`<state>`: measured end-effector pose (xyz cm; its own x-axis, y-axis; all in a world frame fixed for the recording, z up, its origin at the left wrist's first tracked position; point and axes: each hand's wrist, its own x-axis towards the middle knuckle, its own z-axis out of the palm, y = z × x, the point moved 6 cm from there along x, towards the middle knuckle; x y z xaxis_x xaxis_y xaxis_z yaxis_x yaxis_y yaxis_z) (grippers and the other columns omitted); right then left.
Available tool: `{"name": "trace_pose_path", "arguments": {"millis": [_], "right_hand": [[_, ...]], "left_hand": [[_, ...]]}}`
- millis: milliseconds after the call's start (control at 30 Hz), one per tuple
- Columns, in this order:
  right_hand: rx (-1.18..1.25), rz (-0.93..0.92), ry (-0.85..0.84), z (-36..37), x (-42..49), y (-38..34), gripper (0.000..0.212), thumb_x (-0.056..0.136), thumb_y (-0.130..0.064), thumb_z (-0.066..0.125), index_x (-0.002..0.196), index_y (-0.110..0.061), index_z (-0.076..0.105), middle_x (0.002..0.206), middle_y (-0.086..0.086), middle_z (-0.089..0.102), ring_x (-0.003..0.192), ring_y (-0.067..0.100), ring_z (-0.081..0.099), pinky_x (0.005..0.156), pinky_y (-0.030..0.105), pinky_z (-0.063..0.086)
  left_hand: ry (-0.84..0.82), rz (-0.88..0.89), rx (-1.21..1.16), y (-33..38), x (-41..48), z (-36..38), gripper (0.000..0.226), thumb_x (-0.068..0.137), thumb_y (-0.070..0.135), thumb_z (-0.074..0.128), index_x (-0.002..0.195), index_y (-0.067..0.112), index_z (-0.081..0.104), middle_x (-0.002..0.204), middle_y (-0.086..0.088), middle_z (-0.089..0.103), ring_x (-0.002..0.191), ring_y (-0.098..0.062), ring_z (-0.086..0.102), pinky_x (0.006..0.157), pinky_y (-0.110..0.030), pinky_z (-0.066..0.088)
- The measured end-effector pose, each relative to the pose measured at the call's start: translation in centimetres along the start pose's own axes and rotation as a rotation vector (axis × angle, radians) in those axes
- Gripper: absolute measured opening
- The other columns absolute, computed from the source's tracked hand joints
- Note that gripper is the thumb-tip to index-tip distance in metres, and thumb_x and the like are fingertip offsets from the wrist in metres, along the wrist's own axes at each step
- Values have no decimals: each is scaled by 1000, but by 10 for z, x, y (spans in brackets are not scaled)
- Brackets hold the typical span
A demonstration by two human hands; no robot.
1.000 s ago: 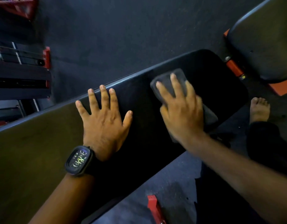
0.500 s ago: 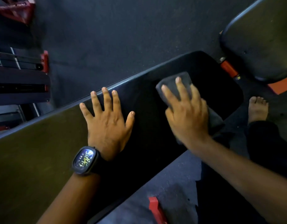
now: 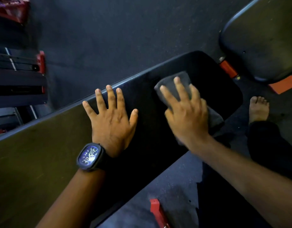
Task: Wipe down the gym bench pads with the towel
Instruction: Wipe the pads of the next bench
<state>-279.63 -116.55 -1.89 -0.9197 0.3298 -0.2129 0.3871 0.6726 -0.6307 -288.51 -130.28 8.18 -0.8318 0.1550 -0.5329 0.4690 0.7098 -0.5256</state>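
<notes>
Head view: smartwatch (image 3: 91,157) on the left wrist; left hand (image 3: 112,120) lies flat, fingers spread wide, on the black bench pad (image 3: 43,162) by its far edge. Right hand (image 3: 188,116), fingers straight, presses a folded grey towel (image 3: 166,80) near the pad's right end. Second pad (image 3: 265,38) lies beyond.

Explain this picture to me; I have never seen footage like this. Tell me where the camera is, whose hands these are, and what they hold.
There is no machine here. A person wears one wide-angle camera on the head, looking down at their own bare hands. A long black padded bench pad runs slantwise across the view. The left hand, with a black smartwatch on its wrist, lies flat on the pad with fingers spread and holds nothing. The right hand presses a folded dark grey towel onto the pad with fairly straight fingers. A second black pad is at upper right, and the person's bare foot stands below it.
</notes>
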Motion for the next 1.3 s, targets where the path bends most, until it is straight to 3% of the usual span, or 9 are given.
{"name": "trace_pose_path", "arguments": {"millis": [200, 433, 567, 700, 833, 933, 1067, 1200, 1300], "right_hand": [[37, -384, 26, 8, 38, -52, 57, 90, -42, 48, 146, -46, 45, 161, -2, 36, 135, 37, 45, 90, 51, 46], [-62, 59, -66, 12, 47, 36, 66, 93, -38, 52, 155, -42, 28, 166, 4, 20, 141, 40, 32, 96, 54, 45], [47, -72, 39, -2, -18, -10, 59, 90, -35, 45, 148, -42, 44, 162, 3, 34, 137, 42, 41, 91, 52, 44], [49, -328, 65, 10, 49, -35, 49, 93, -44, 47, 142, -46, 51, 156, -2, 43, 129, 39, 51, 84, 50, 49], [-24, -85, -34, 22, 99, 30, 57, 94, -41, 48, 150, -47, 37, 164, -2, 28, 138, 36, 41, 91, 55, 49], [-61, 62, -8, 14, 53, 59, 63, 93, -35, 54, 153, -39, 34, 164, 6, 26, 137, 40, 38, 91, 55, 48], [43, -56, 60, 5, 5, 19, 58, 90, -33, 50, 147, -40, 46, 159, 5, 38, 132, 40, 45, 86, 51, 47], [18, -305, 28, 14, 63, -1, 55, 91, -43, 44, 146, -44, 46, 158, 0, 40, 129, 37, 49, 84, 50, 50], [-18, -140, -64, 22, 96, 44, 61, 92, -41, 48, 151, -48, 33, 165, -3, 26, 137, 34, 41, 89, 53, 50]], "left_hand": [[-11, -2, -10, 10, 7, 1, 78, 97, 61, 12, 158, 14, -3, 166, -11, -10, 151, -37, -13, 116, -68, -4], [-14, 11, 12, 22, 20, 2, 78, 96, 65, 11, 158, 19, -3, 166, -11, -7, 151, -39, -10, 113, -71, -1], [-1, 27, 26, 29, 23, 4, 76, 97, 61, 12, 158, 18, -2, 166, -13, -6, 151, -41, -9, 112, -72, -1], [17, 8, 7, 31, 26, 3, 76, 98, 57, 13, 158, 15, -1, 167, -12, -4, 151, -40, -7, 114, -72, 1], [22, 22, 22, 39, 31, 4, 76, 96, 63, 12, 159, 21, 1, 166, -12, -3, 151, -40, -6, 113, -71, 0], [18, 36, 14, 41, 32, 5, 76, 97, 64, 9, 158, 20, -1, 166, -12, -5, 151, -40, -8, 113, -71, -2], [24, 37, 21, 49, 37, 6, 77, 96, 62, 10, 158, 18, -1, 166, -12, -5, 151, -40, -9, 113, -70, -3], [18, 34, 3, 58, 43, 6, 77, 97, 61, 14, 158, 15, -1, 166, -12, -5, 151, -40, -10, 114, -70, -3], [18, 33, 1, 64, 49, 6, 77, 97, 62, 13, 158, 18, 0, 166, -11, -5, 151, -39, -9, 113, -70, -3]]}}
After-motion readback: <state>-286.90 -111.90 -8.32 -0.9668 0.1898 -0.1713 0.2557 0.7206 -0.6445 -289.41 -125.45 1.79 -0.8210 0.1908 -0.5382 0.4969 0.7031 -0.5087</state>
